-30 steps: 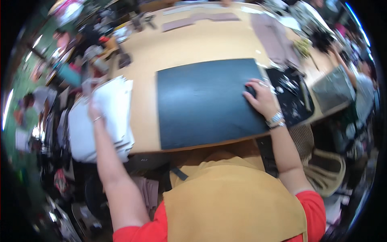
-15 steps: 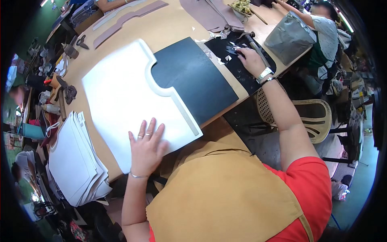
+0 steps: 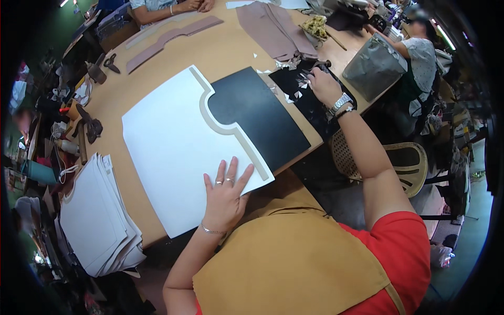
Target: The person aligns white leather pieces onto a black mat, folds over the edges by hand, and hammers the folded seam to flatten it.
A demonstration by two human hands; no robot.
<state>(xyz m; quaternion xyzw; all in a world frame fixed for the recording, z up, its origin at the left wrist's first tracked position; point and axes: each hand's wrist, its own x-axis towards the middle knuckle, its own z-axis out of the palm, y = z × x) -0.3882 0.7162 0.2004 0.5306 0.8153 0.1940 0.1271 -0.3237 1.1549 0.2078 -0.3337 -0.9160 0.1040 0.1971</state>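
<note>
A large white sheet (image 3: 168,147) with a curved notch and a grey strip along its notched edge lies on the table, partly over a dark flat board (image 3: 257,115). My left hand (image 3: 224,197) rests on the sheet's near right part with its fingers spread. My right hand (image 3: 324,86) reaches over a black mat (image 3: 315,107), fingers curled in beside small white scraps (image 3: 298,95). Whatever is between those fingers is too small to make out. Just beyond that hand shows a hammer's head (image 3: 321,65); the handle is mostly hidden.
A stack of white sheets (image 3: 97,220) overhangs the table's near left edge. Mauve pieces (image 3: 273,31) lie at the far side, scissors (image 3: 111,63) at the far left. A grey bin-like container (image 3: 374,68) stands at right, near a co-worker. A chair (image 3: 409,168) is below.
The white sheet has shifted right and nearer. My left hand has moved right across it. My right hand has curled its fingers beside the scraps and now covers the hammer's handle.
</note>
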